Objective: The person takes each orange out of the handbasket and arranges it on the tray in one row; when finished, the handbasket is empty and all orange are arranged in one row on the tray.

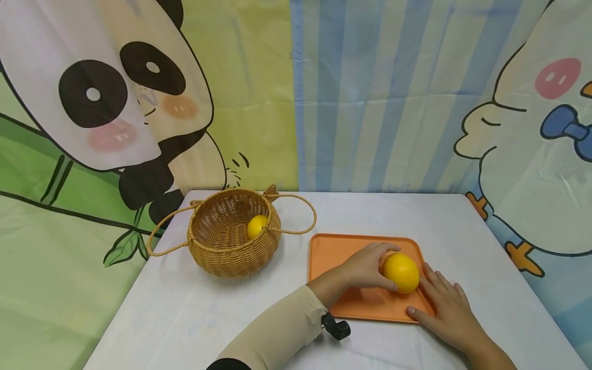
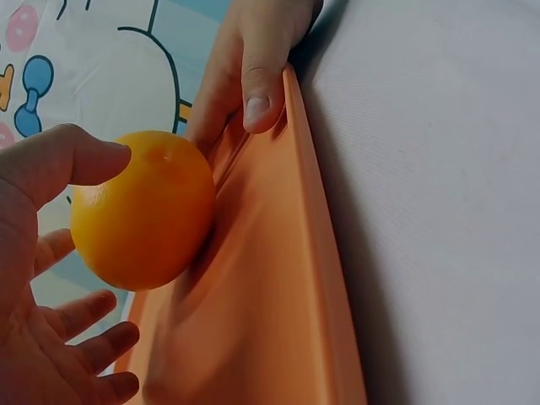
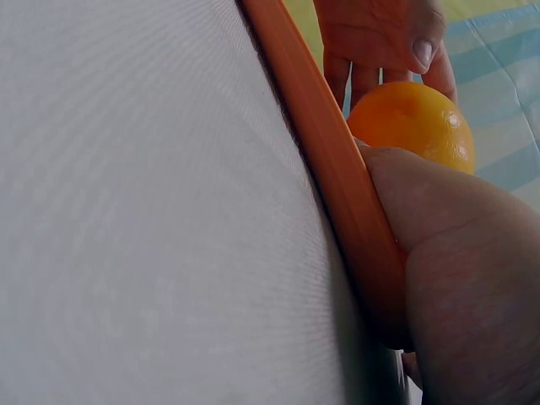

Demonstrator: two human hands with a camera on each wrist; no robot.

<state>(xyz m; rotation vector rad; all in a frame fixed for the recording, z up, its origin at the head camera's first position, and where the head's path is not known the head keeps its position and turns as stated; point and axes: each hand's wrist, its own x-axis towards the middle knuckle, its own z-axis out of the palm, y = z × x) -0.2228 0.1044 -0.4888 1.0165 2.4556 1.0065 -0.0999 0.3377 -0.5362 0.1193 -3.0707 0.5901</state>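
My left hand (image 1: 370, 267) reaches over an orange tray (image 1: 319, 257), its thumb and index finger round an orange (image 1: 401, 273) at the tray's right end. In the left wrist view the thumb lies against the orange (image 2: 143, 211) and the other fingers (image 2: 93, 316) spread below it. My right hand (image 1: 448, 308) rests at the tray's right edge, fingers extended and thumb on the near corner. The right wrist view shows its thumb (image 3: 422, 186) over the tray rim (image 3: 337, 160), hiding the orange's lower part.
A round wicker basket (image 1: 236, 262) with two loop handles stands left of the tray, another yellow-orange fruit (image 1: 256, 226) inside it. Both stand on a white-covered table (image 1: 185, 318). Behind hang printed curtains (image 1: 370, 103) with a panda and a white bird.
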